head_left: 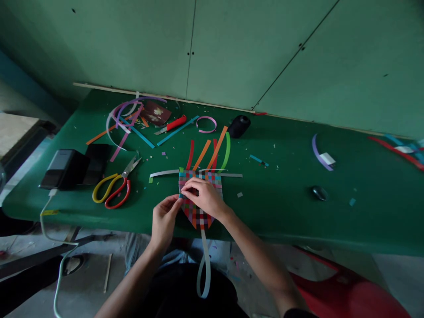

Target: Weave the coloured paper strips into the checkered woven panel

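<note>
A woven piece of many-coloured flat strips (pixel 199 212) lies near the front edge of the green table. Red, orange and green strip ends stick out at its far side, grey ones at its sides, and a long pale strip (pixel 206 260) loops down off the table from its near end. My left hand (pixel 164 216) pinches the left edge of the weave between thumb and fingers. Over the weave lies my right hand (pixel 205 196), its thumb and forefinger closed at the same left edge. Whatever small part is between those fingertips is hidden.
Scissors (pixel 124 176) with yellow and red handles lie left, beside a black box-shaped device (pixel 64 168) with a cable. Behind are a red utility knife (pixel 175 123), loose strips (pixel 142 137) and a dark thread spool (pixel 239 126). A dark oval object (pixel 319 192) rests right.
</note>
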`<state>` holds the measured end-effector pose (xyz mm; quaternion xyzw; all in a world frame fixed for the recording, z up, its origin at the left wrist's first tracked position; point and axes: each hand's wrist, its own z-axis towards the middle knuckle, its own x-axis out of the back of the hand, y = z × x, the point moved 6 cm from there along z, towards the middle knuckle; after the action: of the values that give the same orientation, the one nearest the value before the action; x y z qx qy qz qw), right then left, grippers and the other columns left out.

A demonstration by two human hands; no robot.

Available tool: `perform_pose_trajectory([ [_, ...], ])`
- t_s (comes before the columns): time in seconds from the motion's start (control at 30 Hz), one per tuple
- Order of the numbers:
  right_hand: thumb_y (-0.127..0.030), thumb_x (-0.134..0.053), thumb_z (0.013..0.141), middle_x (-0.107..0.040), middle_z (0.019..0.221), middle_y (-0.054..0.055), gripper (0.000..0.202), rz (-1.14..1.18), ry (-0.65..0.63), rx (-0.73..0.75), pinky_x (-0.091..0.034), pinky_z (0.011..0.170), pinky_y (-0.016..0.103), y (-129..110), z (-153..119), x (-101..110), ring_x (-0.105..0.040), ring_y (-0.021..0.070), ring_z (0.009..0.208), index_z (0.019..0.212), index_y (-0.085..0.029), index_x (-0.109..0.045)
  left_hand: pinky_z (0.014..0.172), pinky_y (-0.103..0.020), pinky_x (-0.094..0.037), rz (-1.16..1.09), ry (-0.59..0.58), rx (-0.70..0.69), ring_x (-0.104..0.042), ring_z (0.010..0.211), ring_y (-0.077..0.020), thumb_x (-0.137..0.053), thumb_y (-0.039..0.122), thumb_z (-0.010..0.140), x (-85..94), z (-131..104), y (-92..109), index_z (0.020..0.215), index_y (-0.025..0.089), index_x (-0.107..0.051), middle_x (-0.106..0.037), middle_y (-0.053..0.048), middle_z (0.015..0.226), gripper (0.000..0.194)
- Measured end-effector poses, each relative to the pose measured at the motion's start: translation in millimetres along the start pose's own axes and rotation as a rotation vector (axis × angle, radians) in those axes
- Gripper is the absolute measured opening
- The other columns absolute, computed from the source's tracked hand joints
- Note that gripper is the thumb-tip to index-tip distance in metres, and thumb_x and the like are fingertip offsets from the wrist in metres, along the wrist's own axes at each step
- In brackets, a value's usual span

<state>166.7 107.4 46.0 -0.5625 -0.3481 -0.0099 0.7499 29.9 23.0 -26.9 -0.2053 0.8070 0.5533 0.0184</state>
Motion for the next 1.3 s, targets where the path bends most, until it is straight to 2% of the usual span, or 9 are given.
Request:
perform_pose_trajectory([
  [0.4,-0.017,-0.074,0.094,-0.074,0.098,0.003,0.005,-0.008,-0.035,-0.005,-0.056,0.083,0.03,-1,3,4,-0.071,0.016,0.089,0.092,-0.021,-0.074,0.079,-0.026,-0.054,-0.025,-0.026,0.008,-0.071,0.087,-0.0178,-0.087,0.046,0.08,2.6,4,-6,0.106,0.017,-0.081,-0.08,-0.006,0.101,0.039],
  [0.87,-0.021,-0.074,0.096,-0.074,0.098,0.003,0.007,-0.083,-0.151,-0.016,-0.054,0.085,0.03,2,7,4,-0.069,0.0163,0.09,0.088,-0.02,-0.073,0.079,-0.027,-0.055,-0.049,0.0,0.039,-0.072,0.088,-0.0196,-0.089,0.045,0.077,6.1,3,-14,0.108,0.016,-0.082,-0.081,-0.009,0.104,0.042],
  [1.07,-0.024,-0.075,0.096,-0.074,0.099,0.003,0.008,-0.101,-0.165,-0.014,-0.053,0.084,0.03,10,10,1,-0.069,0.0169,0.092,0.089,-0.021,-0.074,0.079,-0.028,-0.055,-0.035,0.002,0.043,-0.071,0.089,-0.0196,-0.088,0.046,0.078,2.9,2,-10,0.107,0.016,-0.081,-0.08,-0.009,0.103,0.042],
  [1.3,-0.021,-0.072,0.099,-0.075,0.102,0.003,0.006,0.028,-0.169,0.063,-0.054,0.088,0.031,11,15,-3,-0.07,0.0165,0.096,0.095,-0.022,-0.077,0.08,-0.026,-0.056,-0.105,-0.02,0.045,-0.07,0.089,-0.0165,-0.087,0.045,0.079,-2.2,3,-3,0.105,0.016,-0.079,-0.078,-0.007,0.103,0.039],
])
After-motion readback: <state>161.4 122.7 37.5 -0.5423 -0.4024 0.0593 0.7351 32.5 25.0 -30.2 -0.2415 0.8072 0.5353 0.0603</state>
